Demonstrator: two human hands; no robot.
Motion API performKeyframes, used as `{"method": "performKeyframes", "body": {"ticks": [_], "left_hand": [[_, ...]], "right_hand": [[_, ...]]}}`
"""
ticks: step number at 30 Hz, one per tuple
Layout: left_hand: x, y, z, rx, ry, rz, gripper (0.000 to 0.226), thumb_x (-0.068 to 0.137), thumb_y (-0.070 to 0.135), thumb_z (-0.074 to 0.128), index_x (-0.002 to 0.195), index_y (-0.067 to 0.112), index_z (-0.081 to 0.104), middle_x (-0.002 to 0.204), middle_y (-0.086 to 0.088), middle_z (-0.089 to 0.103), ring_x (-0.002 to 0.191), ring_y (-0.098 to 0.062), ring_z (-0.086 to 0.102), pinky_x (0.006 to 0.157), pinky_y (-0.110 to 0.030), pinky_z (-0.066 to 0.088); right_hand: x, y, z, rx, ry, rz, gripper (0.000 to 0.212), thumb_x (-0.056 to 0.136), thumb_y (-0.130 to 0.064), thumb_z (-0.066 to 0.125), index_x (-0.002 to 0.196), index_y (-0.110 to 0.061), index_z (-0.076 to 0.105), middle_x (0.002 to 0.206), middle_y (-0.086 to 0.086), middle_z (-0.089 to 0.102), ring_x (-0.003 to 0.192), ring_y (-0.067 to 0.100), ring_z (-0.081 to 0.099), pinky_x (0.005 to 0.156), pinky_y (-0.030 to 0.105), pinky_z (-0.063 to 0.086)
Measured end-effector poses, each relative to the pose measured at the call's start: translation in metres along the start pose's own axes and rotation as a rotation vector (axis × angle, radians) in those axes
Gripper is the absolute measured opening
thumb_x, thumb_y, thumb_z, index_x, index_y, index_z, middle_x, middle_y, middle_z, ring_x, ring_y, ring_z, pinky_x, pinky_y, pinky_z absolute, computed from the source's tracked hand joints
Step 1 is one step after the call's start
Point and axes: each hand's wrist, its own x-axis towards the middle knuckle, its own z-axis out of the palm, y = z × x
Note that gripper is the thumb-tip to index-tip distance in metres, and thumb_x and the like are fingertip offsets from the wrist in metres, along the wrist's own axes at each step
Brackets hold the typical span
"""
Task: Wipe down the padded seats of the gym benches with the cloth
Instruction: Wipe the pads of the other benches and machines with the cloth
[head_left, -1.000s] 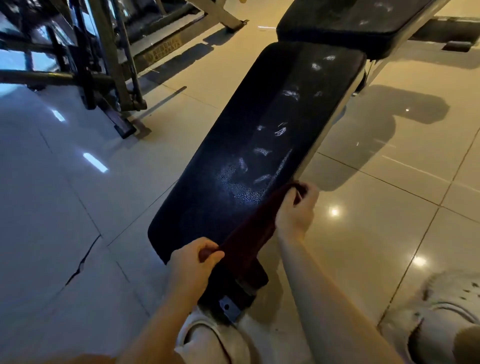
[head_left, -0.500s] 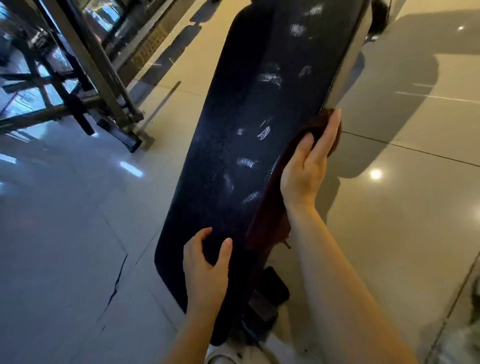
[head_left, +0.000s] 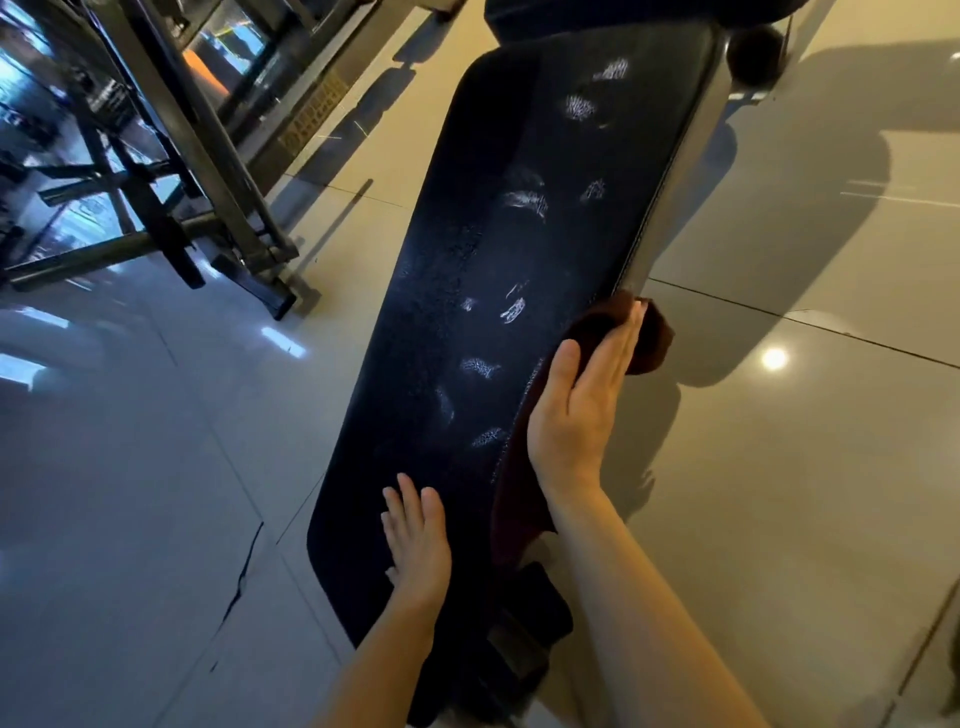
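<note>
While the left hand (head_left: 418, 540) lies flat on the near end of the black padded seat (head_left: 467, 322), its fingers straight and held close together with nothing in them, the right hand (head_left: 582, 400) presses a dark red cloth (head_left: 649, 338) against the seat's right edge, fingers extended and together, thumb spread toward the pad. One end of the cloth bunches beyond the fingertips over the side of the bench, and the rest trails back under the palm and wrist along the edge. Pale worn patches dot the seat's upholstery, a glossy tiled floor (head_left: 156, 467) with a crack lies around it, and a metal rack frame (head_left: 208, 171) stands to the upper left.
</note>
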Motion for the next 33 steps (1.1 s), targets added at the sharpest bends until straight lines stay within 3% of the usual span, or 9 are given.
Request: {"method": "performKeyframes", "body": {"ticks": [9,14,19,21,23,25,27,30,33], "left_hand": [[-0.003,0.006,0.008,0.028,0.036,-0.058,0.059,0.102,0.047,0.013,0.150,0.032,-0.016,0.159,0.008,-0.024,0.147,-0.015,-0.019,0.115,-0.054,-0.009],[-0.003,0.011,0.011,0.065,0.070,-0.103,0.058,0.103,0.045,0.015,0.151,0.030,-0.014,0.160,0.007,-0.021,0.148,-0.016,-0.016,0.116,-0.054,-0.006],[0.003,0.012,0.015,0.157,0.121,-0.088,0.056,0.105,0.036,0.015,0.154,0.017,-0.005,0.162,-0.002,-0.012,0.149,-0.021,-0.011,0.118,-0.045,-0.003],[0.004,0.010,0.015,0.187,0.128,-0.074,0.063,0.101,0.046,0.012,0.154,0.014,0.000,0.163,-0.004,-0.010,0.149,-0.021,-0.010,0.118,-0.040,-0.003],[0.004,0.012,0.015,0.163,0.125,-0.124,0.061,0.102,0.046,0.013,0.154,0.019,-0.005,0.162,0.001,-0.014,0.149,-0.019,-0.012,0.117,-0.046,-0.003],[0.002,0.017,0.017,0.124,0.134,-0.153,0.056,0.106,0.033,0.019,0.153,0.022,-0.008,0.161,0.005,-0.016,0.149,-0.018,-0.012,0.117,-0.052,-0.003],[0.000,0.018,0.018,0.087,0.147,-0.152,0.056,0.106,0.036,0.019,0.152,0.027,-0.010,0.161,0.007,-0.016,0.149,-0.016,-0.012,0.117,-0.052,-0.005],[0.002,0.014,0.015,0.079,0.142,-0.159,0.056,0.105,0.040,0.018,0.152,0.029,-0.012,0.161,0.008,-0.017,0.148,-0.014,-0.013,0.117,-0.051,-0.006],[0.005,0.008,0.015,0.120,0.119,-0.160,0.058,0.105,0.039,0.019,0.148,0.032,-0.019,0.160,0.008,-0.021,0.148,-0.014,-0.017,0.117,-0.050,-0.006]], "right_hand": [[0.158,-0.037,-0.009,0.031,-0.023,-0.176,0.059,0.103,-0.017,0.032,0.150,0.009,0.007,0.160,0.024,0.006,0.150,0.032,0.002,0.123,0.036,0.001],[0.104,-0.025,-0.007,-0.019,-0.042,-0.144,0.060,0.103,-0.021,0.032,0.152,0.000,0.005,0.162,0.016,0.005,0.151,0.027,0.002,0.123,0.042,0.004],[0.004,0.010,-0.017,-0.079,-0.186,-0.138,0.062,0.102,-0.029,0.031,0.150,-0.021,-0.007,0.157,-0.021,-0.013,0.150,0.008,-0.006,0.121,0.026,-0.003],[0.018,0.004,-0.015,-0.042,-0.181,-0.143,0.061,0.102,-0.026,0.032,0.150,-0.021,-0.005,0.158,-0.018,-0.010,0.149,0.007,-0.006,0.121,0.025,-0.002],[0.052,-0.011,-0.013,0.012,-0.141,-0.159,0.060,0.101,-0.023,0.033,0.150,-0.013,-0.001,0.159,-0.004,-0.002,0.149,0.011,-0.003,0.122,0.028,0.000],[0.097,-0.023,-0.011,0.028,-0.092,-0.203,0.060,0.101,-0.017,0.035,0.150,0.003,0.006,0.160,0.017,0.007,0.149,0.026,0.004,0.123,0.036,0.003],[0.140,-0.030,-0.011,0.029,-0.041,-0.241,0.059,0.101,-0.012,0.039,0.147,0.014,0.013,0.157,0.030,0.012,0.148,0.038,0.008,0.123,0.040,0.004],[0.151,-0.036,-0.008,-0.005,-0.001,-0.184,0.061,0.101,-0.015,0.042,0.148,0.012,0.015,0.158,0.029,0.014,0.148,0.037,0.008,0.123,0.044,0.004],[0.098,-0.029,-0.009,-0.002,-0.037,-0.065,0.066,0.101,-0.025,0.038,0.152,0.001,0.007,0.162,0.017,0.006,0.151,0.026,0.002,0.123,0.044,0.004]]}}
